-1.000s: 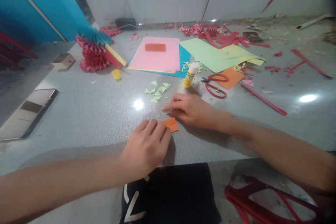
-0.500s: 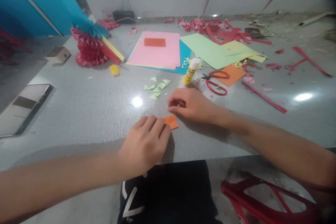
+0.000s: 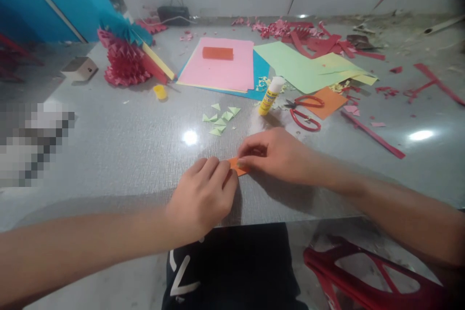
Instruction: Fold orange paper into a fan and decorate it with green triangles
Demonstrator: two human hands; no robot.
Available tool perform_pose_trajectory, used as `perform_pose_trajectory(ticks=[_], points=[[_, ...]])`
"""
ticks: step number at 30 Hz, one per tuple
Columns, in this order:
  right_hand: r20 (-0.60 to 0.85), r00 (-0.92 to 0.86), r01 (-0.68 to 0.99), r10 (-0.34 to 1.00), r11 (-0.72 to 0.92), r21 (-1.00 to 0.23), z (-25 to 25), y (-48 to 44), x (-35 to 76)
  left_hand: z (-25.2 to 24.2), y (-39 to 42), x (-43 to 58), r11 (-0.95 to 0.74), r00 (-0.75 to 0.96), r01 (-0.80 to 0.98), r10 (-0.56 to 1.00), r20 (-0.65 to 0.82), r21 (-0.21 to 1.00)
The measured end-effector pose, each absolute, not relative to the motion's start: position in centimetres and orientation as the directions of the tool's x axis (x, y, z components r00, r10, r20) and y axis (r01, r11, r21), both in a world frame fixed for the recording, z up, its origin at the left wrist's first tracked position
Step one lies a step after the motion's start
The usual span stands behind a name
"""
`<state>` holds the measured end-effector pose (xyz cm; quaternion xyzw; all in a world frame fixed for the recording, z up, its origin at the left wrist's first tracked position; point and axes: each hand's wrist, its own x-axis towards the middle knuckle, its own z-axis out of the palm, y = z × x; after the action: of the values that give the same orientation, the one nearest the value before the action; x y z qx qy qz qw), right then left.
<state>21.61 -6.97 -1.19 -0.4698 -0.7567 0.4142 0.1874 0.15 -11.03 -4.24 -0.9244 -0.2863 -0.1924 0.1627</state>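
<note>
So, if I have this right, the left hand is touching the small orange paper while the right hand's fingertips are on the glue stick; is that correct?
Not quite: the head view shows the right hand's fingertips on the small orange paper, not the glue stick, which stands apart. The left hand does touch that paper.

Nothing legible — the glue stick label [image 3: 267,100] is blurred.
</note>
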Motion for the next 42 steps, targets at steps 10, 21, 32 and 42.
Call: perform_pose_trajectory(ticks=[10,21,32,42], points=[[-0.076,-0.462,0.637,0.884,0.271,-0.722,-1.4,-7.3,21.1,-4.3,-11.1,0.2,-0.774,0.762,0.599,0.471,0.445,-0.207],[-0.088,-0.413,0.685,0.907,0.245,-0.686,-1.2,-7.5,20.7,-4.3,-11.0,0.1,-0.782,0.764,0.591,0.462,0.45,-0.2],[-0.088,-0.321,0.569,0.943,0.118,-0.814,-1.6,-6.4,21.6,-4.4,-11.1,0.2,-0.777,0.758,0.598,0.47,0.452,-0.195],[-0.203,-0.342,0.555,0.917,0.023,-0.831,-2.1,-6.4,20.8,-4.3,-11.1,0.3,-0.774,0.762,0.597,0.464,0.451,-0.212]])
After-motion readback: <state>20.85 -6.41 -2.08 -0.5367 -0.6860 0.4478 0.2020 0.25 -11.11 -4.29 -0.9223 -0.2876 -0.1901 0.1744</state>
